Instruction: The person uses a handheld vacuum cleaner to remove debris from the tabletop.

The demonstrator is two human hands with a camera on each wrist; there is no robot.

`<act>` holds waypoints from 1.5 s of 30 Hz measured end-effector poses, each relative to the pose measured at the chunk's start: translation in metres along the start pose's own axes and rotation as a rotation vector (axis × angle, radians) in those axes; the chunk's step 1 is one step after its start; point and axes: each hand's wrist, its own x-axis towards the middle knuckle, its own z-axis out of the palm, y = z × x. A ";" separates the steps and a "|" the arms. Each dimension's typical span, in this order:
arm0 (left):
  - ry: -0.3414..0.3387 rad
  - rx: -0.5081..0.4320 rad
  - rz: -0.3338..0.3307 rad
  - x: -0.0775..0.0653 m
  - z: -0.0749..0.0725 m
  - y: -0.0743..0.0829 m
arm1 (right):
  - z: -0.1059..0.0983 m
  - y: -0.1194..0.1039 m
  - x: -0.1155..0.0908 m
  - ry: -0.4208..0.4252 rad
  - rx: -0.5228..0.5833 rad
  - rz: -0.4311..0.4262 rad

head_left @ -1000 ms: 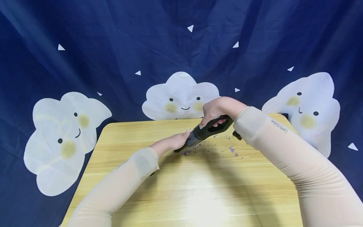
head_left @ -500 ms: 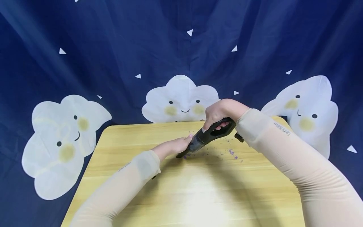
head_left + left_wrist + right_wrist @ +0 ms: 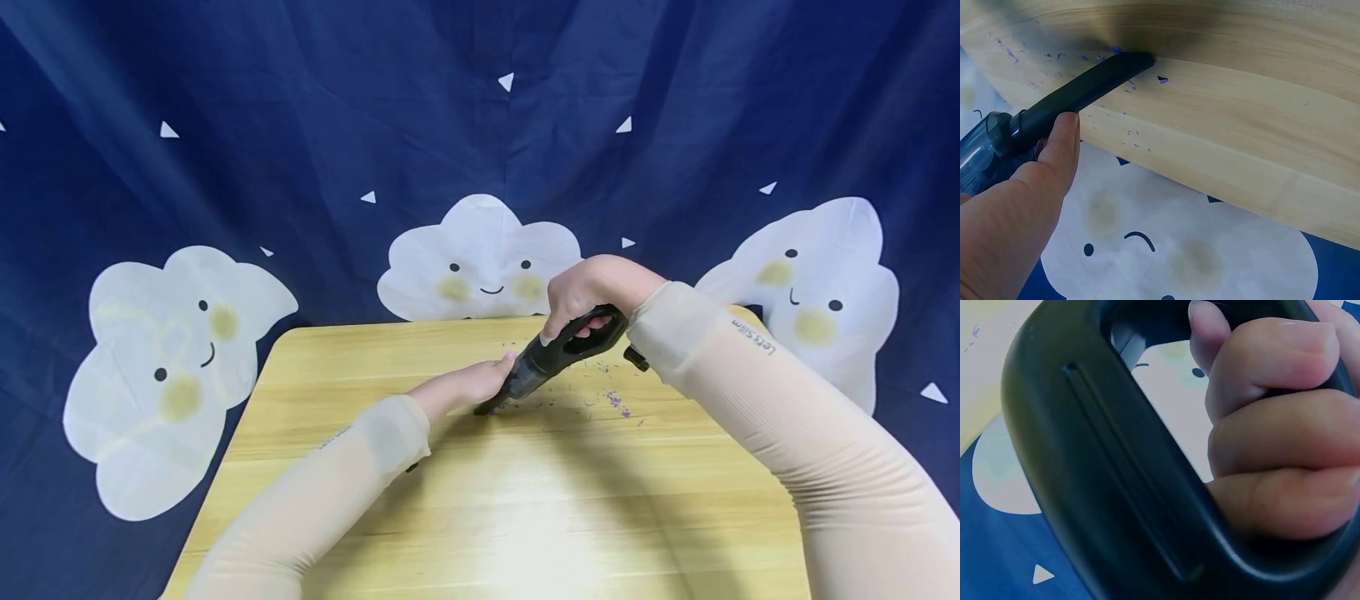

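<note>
Vacuum (image 3: 553,353) held; chamber (image 3: 984,153) contents unclear.

In the head view, the right hand (image 3: 581,292) hides part of the handle (image 3: 619,327) of the vacuum (image 3: 553,356), and the purple bits (image 3: 615,402) are too small to identify. Lettering (image 3: 335,436) on the left sleeve (image 3: 300,500), lower left, is too small to read. The bottom edge crops that sleeve, the right sleeve (image 3: 795,433) and the table (image 3: 420,517). In the left wrist view, the left edge cuts off the vacuum's clear part (image 3: 979,153) and the left hand (image 3: 1016,212), most of whose fingers are out of sight.
</note>
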 end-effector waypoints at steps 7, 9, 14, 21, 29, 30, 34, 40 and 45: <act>0.021 0.007 -0.012 0.002 -0.001 -0.002 | 0.000 0.000 0.003 0.020 -0.024 -0.020; 0.022 0.020 -0.023 0.002 -0.002 -0.004 | 0.000 -0.001 0.005 0.025 -0.029 -0.030; 0.067 0.072 -0.011 0.004 -0.005 -0.009 | 0.001 -0.003 0.009 0.039 -0.039 -0.042; 0.105 0.108 0.005 0.005 -0.006 -0.007 | 0.000 -0.005 0.008 0.055 -0.037 -0.025; 0.079 0.075 0.026 0.010 -0.008 -0.004 | -0.001 -0.003 0.006 0.062 -0.035 0.002; 0.076 0.078 0.030 0.011 -0.008 -0.004 | -0.001 -0.002 0.005 0.063 -0.031 0.006; 0.075 0.084 0.047 0.017 -0.007 -0.003 | -0.004 -0.001 0.003 0.056 -0.027 0.024; 0.043 0.077 0.042 0.022 -0.004 0.001 | -0.006 0.003 0.000 0.041 -0.020 0.039; 0.030 0.046 0.030 0.025 -0.003 0.003 | -0.006 0.006 -0.001 0.048 -0.024 0.047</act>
